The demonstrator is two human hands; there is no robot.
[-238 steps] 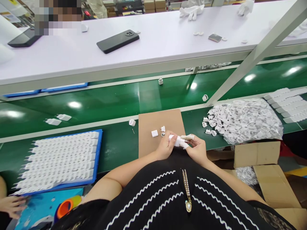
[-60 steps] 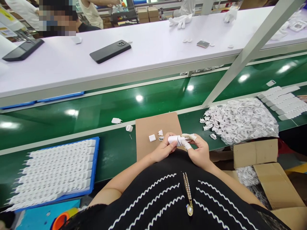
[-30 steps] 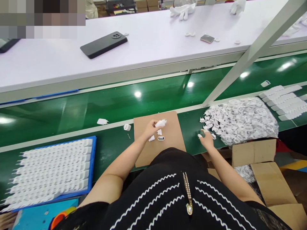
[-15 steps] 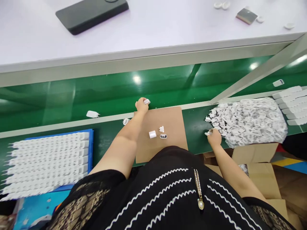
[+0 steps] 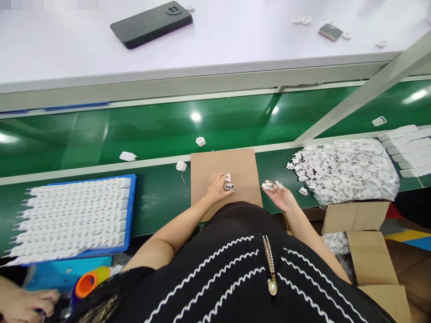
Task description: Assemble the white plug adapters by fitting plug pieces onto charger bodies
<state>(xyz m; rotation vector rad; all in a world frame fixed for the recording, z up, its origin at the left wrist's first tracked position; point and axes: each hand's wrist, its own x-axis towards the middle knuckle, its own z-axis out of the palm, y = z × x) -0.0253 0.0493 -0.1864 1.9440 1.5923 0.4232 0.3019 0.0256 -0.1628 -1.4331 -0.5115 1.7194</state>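
Observation:
My left hand is over the brown board, its fingers wrapped round a white housing whose open dark end faces up. A small white plug piece lies at its fingertips. Right of the board, my right hand is palm up, with small white plug pieces held at its fingers. A bag of many white plug pieces spills onto the green bench to the right. Finished-looking white adapters fill a blue tray at the left.
White adapters lie beyond the board, left of it and farther left. Above is a white shelf with a black phone. Another person's hand shows at lower left; cardboard boxes stand at lower right.
My left hand has let go of an adapter on the green surface and come back to the board, taking hold of a housing. My right hand has moved left from the plug pile, carrying pieces.

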